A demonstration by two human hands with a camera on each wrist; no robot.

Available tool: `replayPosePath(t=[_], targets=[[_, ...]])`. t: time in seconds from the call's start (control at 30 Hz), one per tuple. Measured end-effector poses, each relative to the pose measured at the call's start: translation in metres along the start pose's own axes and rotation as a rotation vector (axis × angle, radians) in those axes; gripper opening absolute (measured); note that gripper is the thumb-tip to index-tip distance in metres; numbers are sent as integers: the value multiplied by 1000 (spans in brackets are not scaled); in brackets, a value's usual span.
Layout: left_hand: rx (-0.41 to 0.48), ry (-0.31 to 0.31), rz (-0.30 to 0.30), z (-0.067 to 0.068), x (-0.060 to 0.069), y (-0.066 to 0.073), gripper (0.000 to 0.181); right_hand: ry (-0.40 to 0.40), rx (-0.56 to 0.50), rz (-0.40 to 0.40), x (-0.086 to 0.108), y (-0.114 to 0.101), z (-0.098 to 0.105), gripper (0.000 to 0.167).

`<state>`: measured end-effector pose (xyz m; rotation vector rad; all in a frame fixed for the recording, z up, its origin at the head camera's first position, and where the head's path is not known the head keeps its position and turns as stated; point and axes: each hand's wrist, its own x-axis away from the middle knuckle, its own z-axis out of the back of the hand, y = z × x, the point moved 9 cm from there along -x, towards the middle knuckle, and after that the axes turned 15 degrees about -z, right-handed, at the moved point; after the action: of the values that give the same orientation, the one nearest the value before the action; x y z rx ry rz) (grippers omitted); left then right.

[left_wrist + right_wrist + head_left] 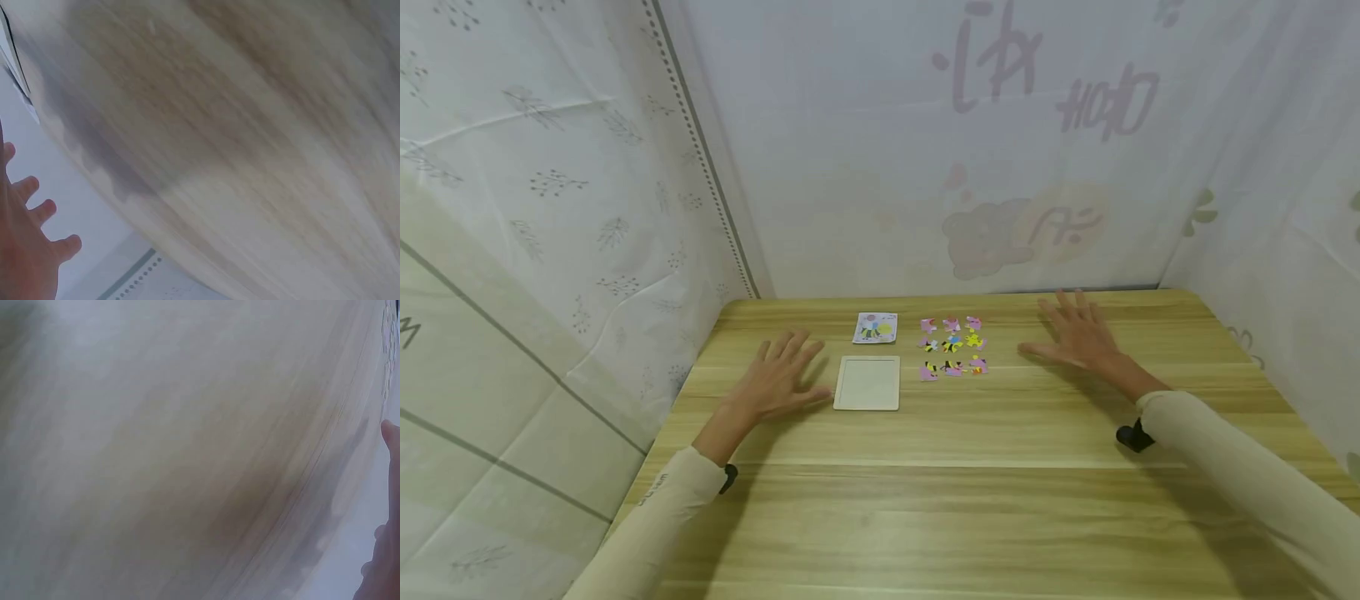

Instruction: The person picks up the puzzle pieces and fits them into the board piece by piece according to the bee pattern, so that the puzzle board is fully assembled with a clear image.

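Note:
Spread fingers mark my left hand (777, 379), held over the table left of a square white puzzle tray (868, 384). Its thumb points toward the tray's left edge; whether it touches cannot be told. My right hand (1077, 335), fingers also spread, is right of several jigsaw pieces (952, 343) in pink, yellow and black, laid apart in rows. Behind the tray lies a small picture card (876, 328) with a bee on it. In the left wrist view the left hand (28, 250) shows at the lower left; the right hand (384, 531) shows at the right wrist view's edge.
The wood-grain table (880, 517) runs up to a printed curtain (850, 150) at the back. More patterned cloth (565, 183) hangs along the left side. Black straps circle both wrists below the sleeves.

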<state>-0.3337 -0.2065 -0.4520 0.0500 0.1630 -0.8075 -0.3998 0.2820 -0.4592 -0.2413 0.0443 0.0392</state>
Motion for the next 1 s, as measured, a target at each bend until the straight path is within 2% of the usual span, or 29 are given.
replayPosePath(t=[0.27, 0.6, 1.0], targets=[[69, -30, -44, -3, -8, 14, 86, -4, 18, 14, -6, -15, -5, 103], [139, -12, -143, -8, -17, 25, 80, 2, 9, 51, -15, -34, -10, 103], [299, -68, -84, -19, -21, 23, 89, -11, 10, 91, -19, -55, -14, 100]])
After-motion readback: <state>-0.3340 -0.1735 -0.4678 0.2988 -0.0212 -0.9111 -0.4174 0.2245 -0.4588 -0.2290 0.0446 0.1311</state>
